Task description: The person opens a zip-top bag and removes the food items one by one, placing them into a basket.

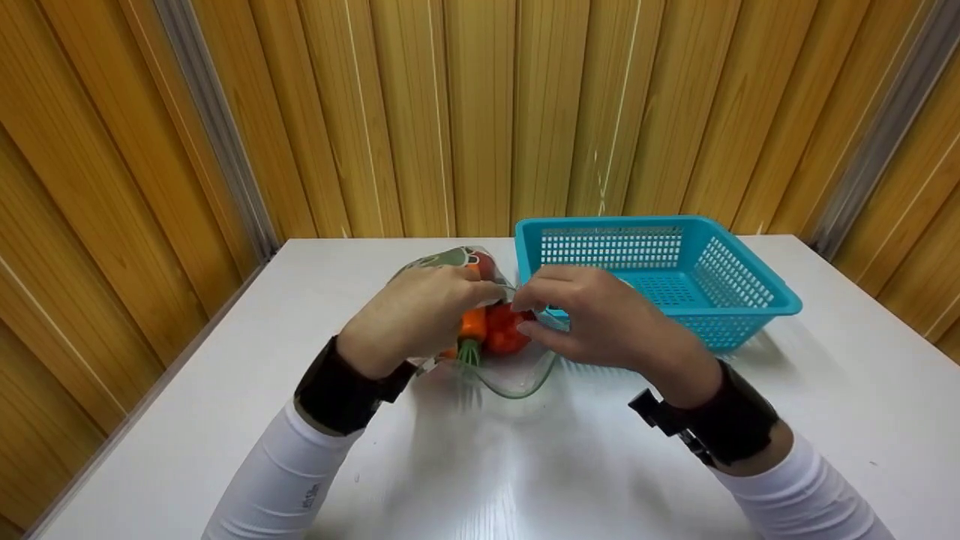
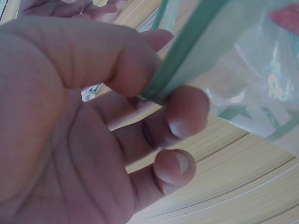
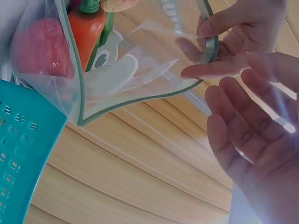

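A clear plastic bag with a green zip edge (image 3: pixel 80 88) hangs with its mouth spread. Inside are an orange carrot (image 1: pixel 472 324) with a green top, a shiny red lobed vegetable (image 1: pixel 506 330) and another red round item (image 1: pixel 484 265). My left hand (image 1: pixel 424 311) pinches the bag's rim between thumb and finger, as the left wrist view shows close up. Across the mouth, my right hand (image 1: pixel 600 315) has its fingers loosely bent with nothing between them. Its fingertips hover by the bag's rim in the head view.
A turquoise plastic basket (image 1: pixel 784 306) with perforated sides stands on the white table (image 1: pixel 330 300) just right of the bag, partly behind my right hand. Yellow wood-look panels (image 1: pixel 480 112) close off the table's back and sides.
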Demonstrator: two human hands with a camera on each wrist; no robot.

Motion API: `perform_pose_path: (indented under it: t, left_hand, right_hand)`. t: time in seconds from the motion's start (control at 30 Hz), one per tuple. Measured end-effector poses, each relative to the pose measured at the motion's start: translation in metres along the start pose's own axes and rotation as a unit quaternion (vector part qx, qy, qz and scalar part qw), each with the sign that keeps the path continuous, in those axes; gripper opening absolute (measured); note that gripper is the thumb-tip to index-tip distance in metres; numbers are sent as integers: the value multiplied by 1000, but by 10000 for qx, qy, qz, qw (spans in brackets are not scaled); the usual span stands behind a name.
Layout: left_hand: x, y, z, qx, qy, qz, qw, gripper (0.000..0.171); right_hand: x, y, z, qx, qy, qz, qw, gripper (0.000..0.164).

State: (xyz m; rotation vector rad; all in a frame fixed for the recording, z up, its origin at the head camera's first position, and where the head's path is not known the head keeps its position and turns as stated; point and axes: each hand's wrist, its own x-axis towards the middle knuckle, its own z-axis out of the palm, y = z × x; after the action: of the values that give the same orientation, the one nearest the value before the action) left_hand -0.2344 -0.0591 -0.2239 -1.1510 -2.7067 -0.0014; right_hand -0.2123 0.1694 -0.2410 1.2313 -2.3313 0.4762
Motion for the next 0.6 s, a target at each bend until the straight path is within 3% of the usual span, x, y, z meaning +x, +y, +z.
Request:
perform_pose_path:
  t: [0.33,0.6]
  left_hand:
    - [-2,0,2,-67,183,33,9998,39]
    - [0,0,2,-92,146,19,9999,41]
  right_hand:
    - [3,7,27,483,-646,-505,9955,16]
    - [3,11,34,-61,-966,-66,9953,24]
